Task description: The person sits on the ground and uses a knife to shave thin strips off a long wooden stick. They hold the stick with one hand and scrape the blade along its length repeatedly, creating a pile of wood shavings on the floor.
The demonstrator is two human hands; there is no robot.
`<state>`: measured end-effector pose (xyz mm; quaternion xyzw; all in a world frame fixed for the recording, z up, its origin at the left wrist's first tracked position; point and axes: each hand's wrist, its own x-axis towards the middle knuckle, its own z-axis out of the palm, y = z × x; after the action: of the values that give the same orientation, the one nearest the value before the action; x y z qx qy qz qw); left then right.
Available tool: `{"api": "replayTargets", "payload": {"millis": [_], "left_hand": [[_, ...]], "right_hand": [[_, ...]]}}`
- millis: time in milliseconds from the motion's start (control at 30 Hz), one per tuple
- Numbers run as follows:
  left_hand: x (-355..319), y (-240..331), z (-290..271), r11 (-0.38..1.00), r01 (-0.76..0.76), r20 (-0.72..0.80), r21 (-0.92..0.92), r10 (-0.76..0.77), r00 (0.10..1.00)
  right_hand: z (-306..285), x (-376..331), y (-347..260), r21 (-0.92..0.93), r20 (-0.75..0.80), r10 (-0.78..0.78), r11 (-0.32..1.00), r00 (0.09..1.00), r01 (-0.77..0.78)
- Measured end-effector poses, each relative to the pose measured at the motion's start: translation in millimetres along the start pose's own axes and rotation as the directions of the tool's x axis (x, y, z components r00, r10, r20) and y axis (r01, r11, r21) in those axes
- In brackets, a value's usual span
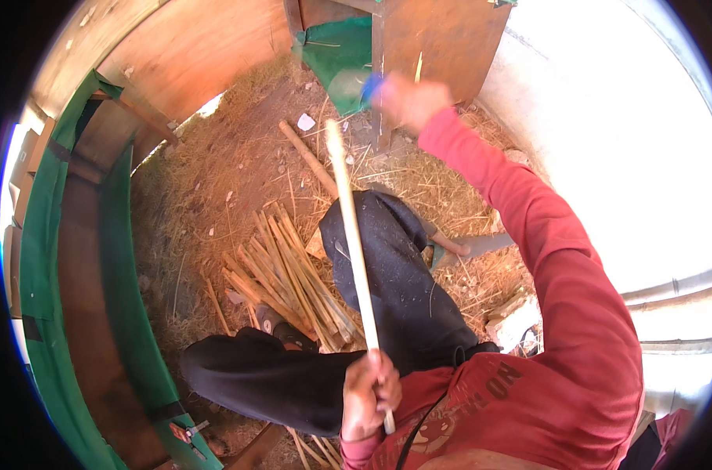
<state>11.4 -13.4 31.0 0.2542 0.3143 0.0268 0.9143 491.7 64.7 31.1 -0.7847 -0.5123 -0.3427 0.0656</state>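
My left hand [369,389] is closed around the lower end of a long pale wooden stick [354,251], which slants up across my dark trousers. The stick's upper end looks lighter and slightly blurred. My right hand [415,103] is raised at the far side, smeared by motion. Its fingers seem wrapped round a tool with a blue part [371,88]; a grey blur [346,84] stretches left from it, too unclear to name. Close above that hand is a thin pale sliver [419,67]. Several split wooden sticks [281,274] lie in a pile beside my foot.
A round pole [307,159] lies on the straw-strewn dirt. Right of my knee is a wooden-handled tool with a flat grey blade [487,244]. Green-cloth-edged wooden boxing [46,313] runs along the left, with a small orange-and-metal tool [188,431]. Wooden panels [442,47] stand behind.
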Motion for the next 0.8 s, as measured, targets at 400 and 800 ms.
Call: {"api": "replayTargets", "payload": {"millis": [400, 800], "left_hand": [[-1.9, 0.3, 4.1, 0.992, -0.071, -0.050, 0.102, 0.076, 0.996], [13.3, -0.7, 18.5, 0.957, -0.169, -0.146, 0.238, 0.207, 0.967]], "right_hand": [[-104.8, -52.6, -44.0, 0.662, 0.138, -0.187, 0.748, 0.973, 0.050], [-50.6, -53.5, -28.5, 0.262, -0.119, -0.278, 0.917, 0.953, 0.300]]}}
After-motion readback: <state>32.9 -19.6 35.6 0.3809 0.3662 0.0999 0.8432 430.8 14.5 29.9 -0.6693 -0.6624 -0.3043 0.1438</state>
